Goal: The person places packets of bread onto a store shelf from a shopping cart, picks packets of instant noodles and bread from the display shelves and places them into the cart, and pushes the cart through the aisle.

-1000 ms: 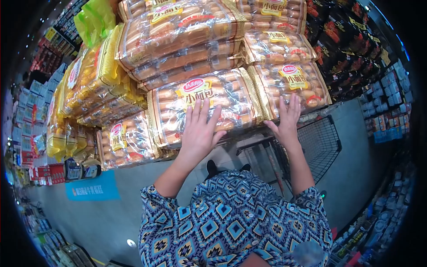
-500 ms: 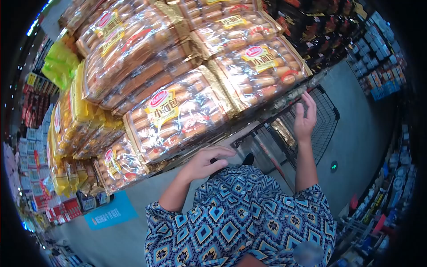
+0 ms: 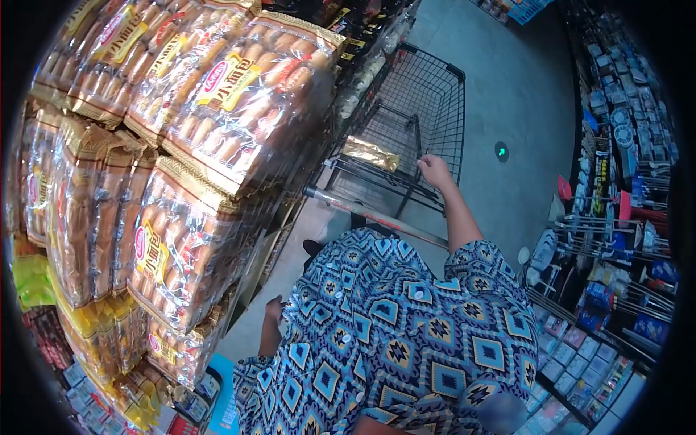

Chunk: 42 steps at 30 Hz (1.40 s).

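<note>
My right hand [image 3: 435,172] reaches out over the near right part of a black wire shopping cart [image 3: 451,94]. Its fingers are curled in, close to the cart's wire frame; whatever they grip, if anything, is hidden. Inside the cart, left of that hand, lies a gold-wrapped package [image 3: 371,154]. The cart's push handle [image 3: 377,217] runs between my body and the basket. My left hand [image 3: 273,310] hangs low beside my patterned shirt, near the stacked bread packs [image 3: 232,87], and its fingers are not clear.
Bread packs in clear and gold wrapping rise high on the left, with yellow packs [image 3: 109,341] lower down. Grey floor [image 3: 486,65] with a green arrow marker [image 3: 502,151] lies right of the cart. Shelves of hanging goods [image 3: 616,123] line the right side.
The view has swung right, bringing the cart to the middle. My right hand has gone from open to curled over the cart. My left hand has dropped to my side from in front of the bread.
</note>
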Each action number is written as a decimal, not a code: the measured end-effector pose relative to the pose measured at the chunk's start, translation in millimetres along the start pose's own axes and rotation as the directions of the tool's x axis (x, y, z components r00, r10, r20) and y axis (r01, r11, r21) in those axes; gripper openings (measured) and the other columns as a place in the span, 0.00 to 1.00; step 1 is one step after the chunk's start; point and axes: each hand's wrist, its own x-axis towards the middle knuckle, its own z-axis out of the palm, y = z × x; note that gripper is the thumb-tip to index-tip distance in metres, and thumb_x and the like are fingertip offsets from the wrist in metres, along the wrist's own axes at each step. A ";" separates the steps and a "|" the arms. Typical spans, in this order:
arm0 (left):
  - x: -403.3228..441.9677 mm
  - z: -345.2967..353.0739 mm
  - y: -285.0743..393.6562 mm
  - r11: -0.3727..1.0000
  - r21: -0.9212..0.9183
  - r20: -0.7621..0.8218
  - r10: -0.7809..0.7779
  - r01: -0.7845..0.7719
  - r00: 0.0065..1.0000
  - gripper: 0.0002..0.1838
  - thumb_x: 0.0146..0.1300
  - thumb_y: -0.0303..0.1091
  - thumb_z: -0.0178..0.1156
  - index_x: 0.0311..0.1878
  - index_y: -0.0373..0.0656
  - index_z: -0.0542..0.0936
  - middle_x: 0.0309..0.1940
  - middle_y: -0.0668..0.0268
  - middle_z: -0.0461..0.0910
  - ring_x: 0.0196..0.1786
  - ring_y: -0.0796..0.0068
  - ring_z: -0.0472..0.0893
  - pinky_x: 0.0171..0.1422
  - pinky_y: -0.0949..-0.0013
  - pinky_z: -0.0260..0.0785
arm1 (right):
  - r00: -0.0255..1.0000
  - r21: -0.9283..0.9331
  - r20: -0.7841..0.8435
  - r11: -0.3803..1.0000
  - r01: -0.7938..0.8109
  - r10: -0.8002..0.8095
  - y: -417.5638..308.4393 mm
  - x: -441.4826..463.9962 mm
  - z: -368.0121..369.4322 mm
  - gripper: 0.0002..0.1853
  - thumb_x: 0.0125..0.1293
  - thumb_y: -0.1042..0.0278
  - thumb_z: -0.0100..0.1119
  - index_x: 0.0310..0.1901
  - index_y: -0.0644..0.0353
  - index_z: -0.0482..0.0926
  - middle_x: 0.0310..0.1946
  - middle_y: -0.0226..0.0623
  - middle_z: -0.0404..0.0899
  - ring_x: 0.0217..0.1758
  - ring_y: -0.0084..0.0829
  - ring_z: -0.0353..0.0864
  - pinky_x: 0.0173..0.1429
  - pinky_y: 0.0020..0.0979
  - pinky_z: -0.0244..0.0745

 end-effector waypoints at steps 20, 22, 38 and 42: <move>-22.6 69.9 178.8 0.995 0.020 -0.059 0.097 -0.096 0.994 0.18 0.68 0.48 0.54 0.51 0.45 0.75 0.40 0.67 0.79 0.38 0.74 0.80 0.39 0.70 0.70 | 0.836 -0.122 0.165 0.831 0.543 -0.523 -46.8 49.7 73.7 0.10 0.57 0.68 0.54 0.38 0.63 0.78 0.41 0.54 0.79 0.49 0.50 0.76 0.57 0.46 0.68; -16.1 55.6 134.5 0.999 -0.027 -0.086 0.016 -0.018 0.996 0.18 0.68 0.47 0.54 0.52 0.45 0.75 0.39 0.66 0.80 0.37 0.72 0.81 0.38 0.68 0.71 | 0.852 -0.145 0.107 0.839 0.524 -0.513 -49.5 51.3 72.4 0.10 0.57 0.67 0.55 0.37 0.64 0.79 0.41 0.53 0.79 0.48 0.50 0.77 0.58 0.45 0.69; -59.7 97.3 162.0 0.993 -0.113 -0.118 0.019 -0.033 0.993 0.21 0.67 0.47 0.55 0.57 0.45 0.72 0.42 0.67 0.79 0.41 0.72 0.80 0.43 0.69 0.70 | 0.918 -0.152 -0.008 0.908 0.390 -0.396 -39.4 106.9 30.6 0.09 0.62 0.63 0.54 0.34 0.59 0.75 0.34 0.49 0.79 0.45 0.50 0.77 0.49 0.46 0.70; -46.7 96.6 171.3 0.992 -0.082 -0.096 0.089 -0.097 0.991 0.19 0.67 0.45 0.54 0.57 0.45 0.72 0.40 0.70 0.78 0.39 0.75 0.80 0.41 0.70 0.69 | 0.950 -0.116 -0.001 0.944 0.309 -0.311 -66.7 102.4 -38.3 0.10 0.66 0.61 0.52 0.36 0.60 0.73 0.33 0.52 0.78 0.40 0.55 0.77 0.43 0.49 0.71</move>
